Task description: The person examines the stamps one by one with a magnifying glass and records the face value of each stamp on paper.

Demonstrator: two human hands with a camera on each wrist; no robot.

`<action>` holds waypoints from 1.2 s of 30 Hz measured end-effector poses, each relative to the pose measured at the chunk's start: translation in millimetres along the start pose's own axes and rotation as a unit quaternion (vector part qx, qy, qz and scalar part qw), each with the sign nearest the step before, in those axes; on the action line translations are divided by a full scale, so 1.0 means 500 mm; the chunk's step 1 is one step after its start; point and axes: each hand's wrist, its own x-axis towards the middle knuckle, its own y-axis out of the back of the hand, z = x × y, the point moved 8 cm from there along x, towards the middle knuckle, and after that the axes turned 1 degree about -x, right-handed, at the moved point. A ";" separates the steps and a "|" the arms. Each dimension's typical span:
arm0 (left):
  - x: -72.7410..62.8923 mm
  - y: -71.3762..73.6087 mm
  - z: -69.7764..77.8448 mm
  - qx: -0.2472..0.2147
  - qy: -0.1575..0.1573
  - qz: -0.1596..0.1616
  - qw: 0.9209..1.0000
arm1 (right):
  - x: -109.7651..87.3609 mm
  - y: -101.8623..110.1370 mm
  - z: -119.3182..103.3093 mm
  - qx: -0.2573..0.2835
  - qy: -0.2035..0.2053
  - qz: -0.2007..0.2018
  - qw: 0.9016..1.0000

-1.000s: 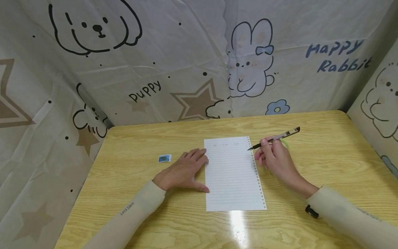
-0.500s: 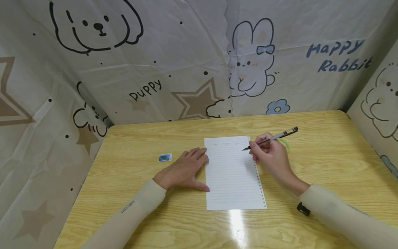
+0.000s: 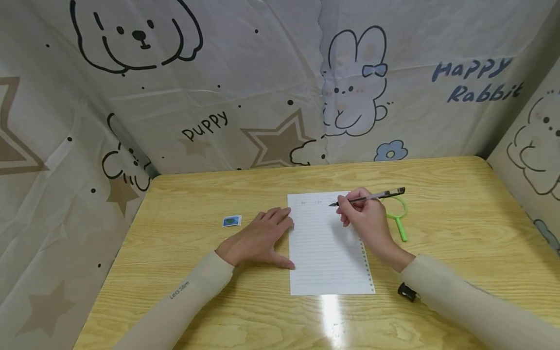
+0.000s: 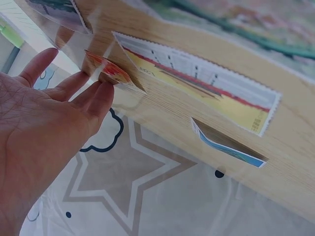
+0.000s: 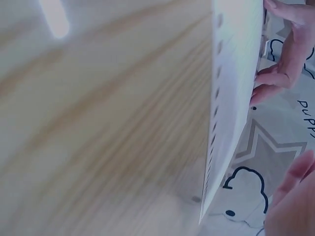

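Observation:
A lined sheet of paper [image 3: 325, 253], with holes down its right edge and faint handwriting along the top, lies on the wooden table. My left hand [image 3: 260, 236] rests palm down with spread fingers on its left edge. Between thumb and fingers of my right hand [image 3: 369, 221] is a black pen [image 3: 385, 194], its tip over the paper's upper right, close to the writing. The left wrist view shows several stamps by the left hand: a red one [image 4: 110, 69] at the fingertips, a ship stamp [image 4: 197, 81] and a curled blue one [image 4: 229, 150].
A green magnifying glass [image 3: 401, 228] lies right of the paper, partly behind the right hand. The blue stamp [image 3: 232, 221] lies to the left of the left hand. Printed cloth [image 3: 271, 87] hangs behind the table [image 3: 459, 214] and at its sides.
My right hand has moved left over the paper with the pen, bringing the tip to the writing at the top. More of the magnifying glass shows. My left hand has stayed put.

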 end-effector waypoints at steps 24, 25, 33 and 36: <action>-0.002 -0.002 -0.006 0.010 0.003 0.005 1.000 | 0.035 -0.123 0.048 0.006 -0.144 -0.001 0.990; -0.002 -0.002 -0.006 0.009 0.001 0.006 1.000 | 0.036 -0.126 0.050 0.003 -0.143 -0.004 0.990; 0.001 -0.006 -0.007 0.000 0.000 0.002 1.000 | 0.041 -0.135 0.060 -0.036 -0.139 -0.010 0.990; 0.001 -0.006 -0.009 0.004 0.002 0.001 1.000 | 0.042 -0.137 0.061 -0.036 -0.137 -0.014 0.990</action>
